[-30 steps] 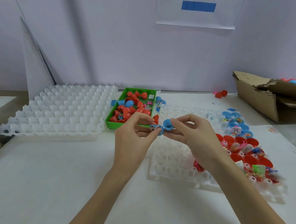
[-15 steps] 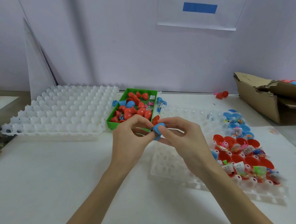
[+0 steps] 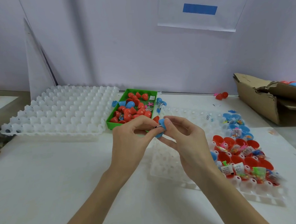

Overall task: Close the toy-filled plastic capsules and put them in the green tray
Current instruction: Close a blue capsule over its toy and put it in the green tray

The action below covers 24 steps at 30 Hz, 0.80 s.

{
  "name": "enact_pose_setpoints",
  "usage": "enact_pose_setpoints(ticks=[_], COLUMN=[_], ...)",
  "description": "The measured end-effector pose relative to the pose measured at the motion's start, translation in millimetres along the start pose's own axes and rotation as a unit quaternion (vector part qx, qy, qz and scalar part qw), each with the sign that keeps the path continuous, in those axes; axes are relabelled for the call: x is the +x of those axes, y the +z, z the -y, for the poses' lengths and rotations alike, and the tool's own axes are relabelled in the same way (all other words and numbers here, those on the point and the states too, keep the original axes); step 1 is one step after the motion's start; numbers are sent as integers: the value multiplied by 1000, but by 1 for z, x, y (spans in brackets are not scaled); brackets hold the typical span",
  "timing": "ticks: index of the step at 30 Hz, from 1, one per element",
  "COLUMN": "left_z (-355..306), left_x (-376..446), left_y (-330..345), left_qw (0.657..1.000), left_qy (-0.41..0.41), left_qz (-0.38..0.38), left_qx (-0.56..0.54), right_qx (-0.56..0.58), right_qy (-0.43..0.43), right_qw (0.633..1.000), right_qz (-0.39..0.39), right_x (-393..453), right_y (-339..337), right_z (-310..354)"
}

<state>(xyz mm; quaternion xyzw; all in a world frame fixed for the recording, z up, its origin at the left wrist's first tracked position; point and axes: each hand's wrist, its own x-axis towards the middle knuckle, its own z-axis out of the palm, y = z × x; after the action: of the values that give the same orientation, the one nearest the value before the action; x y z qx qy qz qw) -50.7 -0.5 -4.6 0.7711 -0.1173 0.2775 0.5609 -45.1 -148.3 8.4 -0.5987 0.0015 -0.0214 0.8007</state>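
Both hands meet over the table's middle around one blue capsule (image 3: 161, 128). My left hand (image 3: 129, 139) pinches its lower half, and my right hand (image 3: 185, 140) pinches the top half with thumb and fingers. A dark bit of the toy packet shows at the seam between the halves. Just behind the hands lies the green tray (image 3: 110, 122), holding several closed red capsules (image 3: 127, 116) and a blue one. To the right, open red capsule halves (image 3: 249, 162) and blue halves (image 3: 235, 125) with toy packets sit in a clear cell tray (image 3: 171, 168).
A large white cell tray (image 3: 60, 113) lies at the left, beside the green tray. A torn cardboard box (image 3: 261, 98) with more capsules stands at the far right. Two red capsules (image 3: 221, 96) rest near the wall. Loose blue halves (image 3: 117, 103) lie by the green tray.
The two blue halves, held apart a second ago, have been brought together between my fingertips. Both hands stayed above the table's middle.
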Motion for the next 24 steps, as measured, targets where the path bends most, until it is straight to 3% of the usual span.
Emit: enact_pose_setpoints(ticks=[9, 14, 24], left_z=[4, 4, -1], left_x=[4, 1, 2], left_y=[0, 5, 3], left_qw=[996, 999, 970], left_qy=[78, -9, -146], left_qz=[29, 1, -65], left_qx=[36, -39, -186], right_qx=[48, 40, -106], right_qy=[8, -2, -113], right_qw=[999, 999, 988], right_qz=[-4, 18, 17], right_x=[0, 0, -1], right_y=[-3, -3, 2], right_z=[7, 8, -1])
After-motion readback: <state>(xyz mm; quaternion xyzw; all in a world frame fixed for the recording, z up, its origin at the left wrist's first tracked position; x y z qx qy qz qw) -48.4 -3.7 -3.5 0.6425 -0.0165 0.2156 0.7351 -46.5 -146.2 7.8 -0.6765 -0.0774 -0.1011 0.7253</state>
